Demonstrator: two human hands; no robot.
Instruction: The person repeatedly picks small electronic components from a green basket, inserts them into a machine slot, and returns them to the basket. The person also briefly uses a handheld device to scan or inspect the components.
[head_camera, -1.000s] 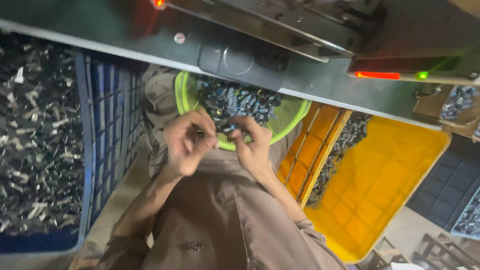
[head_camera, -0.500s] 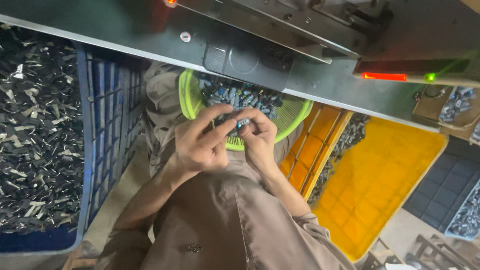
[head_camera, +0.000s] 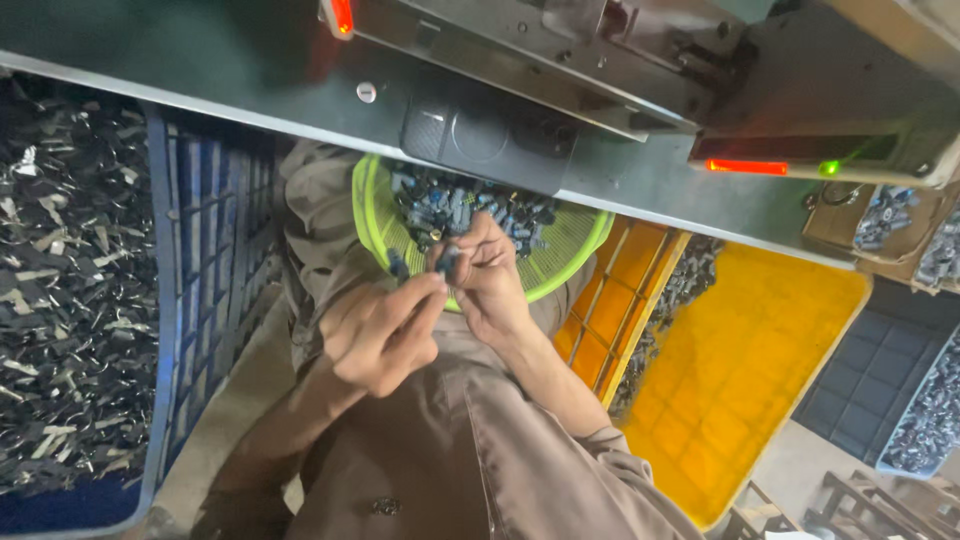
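A green mesh basket (head_camera: 575, 262) rests on my lap, holding several small dark metal parts (head_camera: 470, 208). My right hand (head_camera: 492, 285) is at the basket's near rim, fingers curled around a small dark part (head_camera: 447, 262). My left hand (head_camera: 378, 335) is just below and to the left. Its fingertips reach up and pinch the same part from the other side. Both brown sleeves run down toward the bottom of the view.
A grey machine edge (head_camera: 620, 170) with red and green lights overhangs the basket. A blue crate (head_camera: 205, 250) beside a heap of shiny metal scraps (head_camera: 70, 300) is on the left. A yellow crate (head_camera: 760, 370) with dark parts is on the right.
My left hand has dropped back from the basket toward my lap, keeping its fingertips on the part. My right hand stays at the rim.
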